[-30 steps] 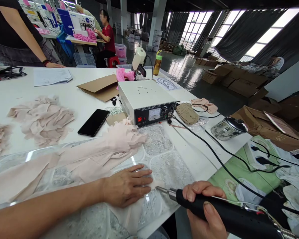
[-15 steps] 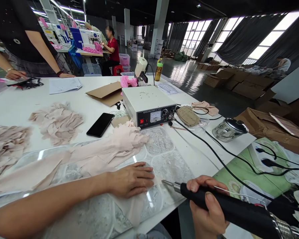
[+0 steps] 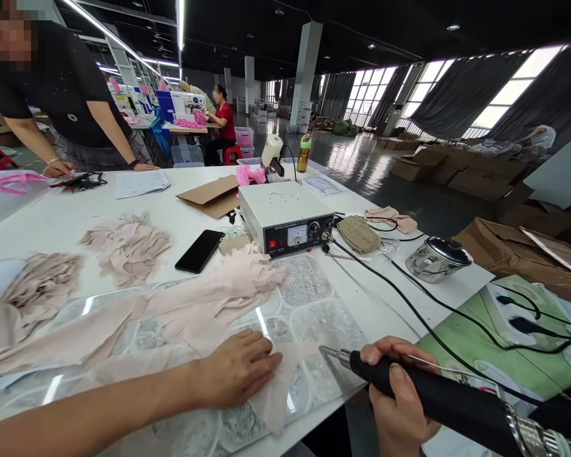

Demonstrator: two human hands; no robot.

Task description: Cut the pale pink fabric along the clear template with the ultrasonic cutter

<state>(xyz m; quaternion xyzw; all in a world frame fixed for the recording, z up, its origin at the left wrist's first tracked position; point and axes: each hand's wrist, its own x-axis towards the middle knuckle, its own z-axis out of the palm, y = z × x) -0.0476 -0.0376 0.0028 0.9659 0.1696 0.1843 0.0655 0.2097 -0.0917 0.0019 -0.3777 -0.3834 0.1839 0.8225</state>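
My left hand (image 3: pixel 240 369) lies palm down, fingers extended, on a thin beige fabric piece (image 3: pixel 272 406) over the clear patterned mat (image 3: pixel 183 431). My right hand (image 3: pixel 402 390) is wrapped round a black ultrasonic cutter handpiece (image 3: pixel 433 397). Its metal tip (image 3: pixel 332 353) points left, close to the fabric's right end; whether it touches cannot be made out. A stack of beige fabric strips (image 3: pixel 219 292) spreads across the mat beyond my left hand. The white control box (image 3: pixel 290 219) stands behind the mat, with a black cable running to the right.
A black phone (image 3: pixel 200 250), two fabric heaps (image 3: pixel 126 247), cardboard (image 3: pixel 209 195) and card patterns (image 3: pixel 359 235) lie on the white table. A lidded steel pot (image 3: pixel 438 259) stands near the right edge. A person in black (image 3: pixel 71 95) stands across the table; another sits sewing behind.
My left hand has moved left and towards me, its fingers drawn closer together. More beige fabric shows between it and the cutter tip. The camera view has tilted up.
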